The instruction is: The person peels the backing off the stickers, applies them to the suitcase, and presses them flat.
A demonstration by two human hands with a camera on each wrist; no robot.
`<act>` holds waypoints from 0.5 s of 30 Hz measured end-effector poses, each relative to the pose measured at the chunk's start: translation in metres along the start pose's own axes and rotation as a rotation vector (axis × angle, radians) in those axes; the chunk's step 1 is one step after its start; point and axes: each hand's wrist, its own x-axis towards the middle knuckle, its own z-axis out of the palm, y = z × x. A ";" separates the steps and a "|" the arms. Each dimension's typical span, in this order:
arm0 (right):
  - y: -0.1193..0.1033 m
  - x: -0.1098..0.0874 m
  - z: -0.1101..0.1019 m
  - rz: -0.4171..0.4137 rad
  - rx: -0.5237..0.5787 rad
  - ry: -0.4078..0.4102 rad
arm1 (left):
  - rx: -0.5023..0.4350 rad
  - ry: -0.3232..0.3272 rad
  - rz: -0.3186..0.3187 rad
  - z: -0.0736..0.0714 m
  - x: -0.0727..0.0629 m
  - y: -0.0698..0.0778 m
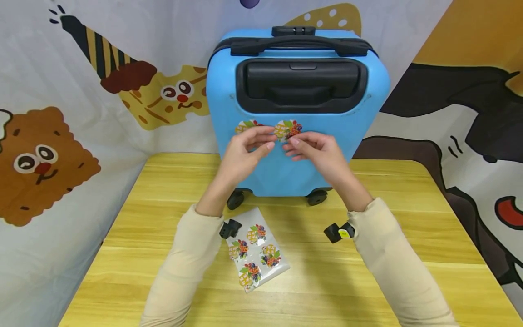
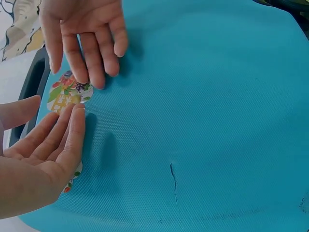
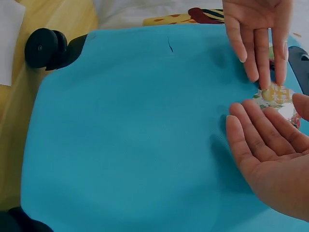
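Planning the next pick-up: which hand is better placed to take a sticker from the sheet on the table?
Probably the left hand: the sticker sheet lies on the table nearly below it in the head view, while the right hand is farther to the right. Neither appears to grip anything.

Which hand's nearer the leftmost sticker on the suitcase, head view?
Left. Left hand partly covers the leftmost sticker; right hand is farther right, at the lower right of the other sticker.
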 end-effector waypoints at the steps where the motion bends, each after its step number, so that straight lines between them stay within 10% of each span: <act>1: 0.000 0.000 0.000 -0.001 0.000 0.001 | -0.001 0.000 0.000 0.000 0.000 0.000; 15: -0.034 0.009 0.001 -0.139 0.017 -0.011 | -0.015 -0.006 -0.012 -0.001 0.001 0.000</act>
